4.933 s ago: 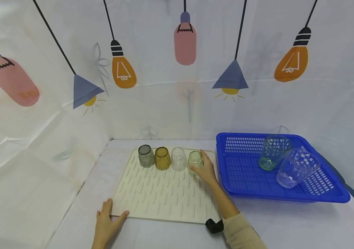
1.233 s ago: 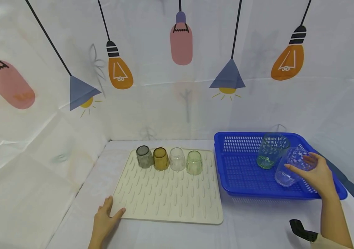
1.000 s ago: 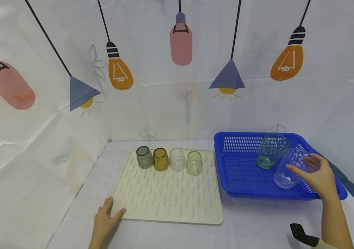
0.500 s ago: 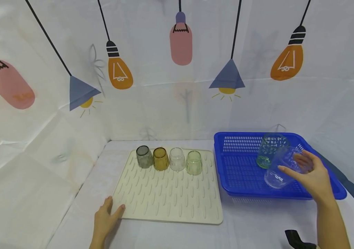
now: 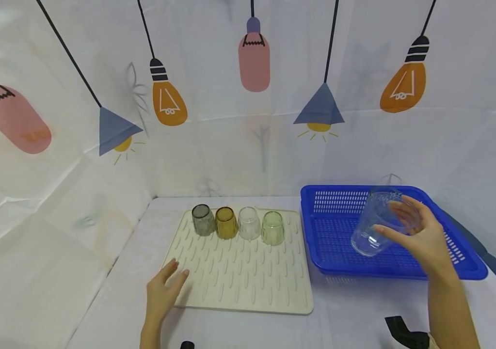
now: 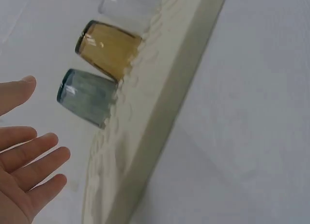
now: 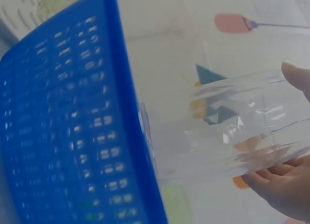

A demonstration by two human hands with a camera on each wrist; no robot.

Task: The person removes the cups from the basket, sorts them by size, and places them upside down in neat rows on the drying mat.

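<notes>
My right hand (image 5: 424, 240) grips a large clear glass tumbler (image 5: 367, 235) near its rim, thumb on one side and fingers on the other. The tumbler tilts over the blue plastic basket (image 5: 339, 270); in the right wrist view its base rises past the basket's edge. A green-tinted glass (image 7: 177, 204) in the basket is mostly hidden behind it in the head view. My left hand (image 5: 162, 291) is spread with nothing in it, over the front left corner of the cream ridged mat (image 5: 239, 283).
Along the mat's back stand a grey glass (image 5: 203, 222), an amber glass (image 5: 226, 224), a clear glass (image 5: 249, 224) and a pale green glass (image 5: 272, 229), all upside down. Behind the table hangs a white sheet (image 5: 230, 155) printed with lamps.
My right hand left the pale green glass, took hold of the clear tumbler and has moved it up and left. My left hand has come off the mat's corner, rightward.
</notes>
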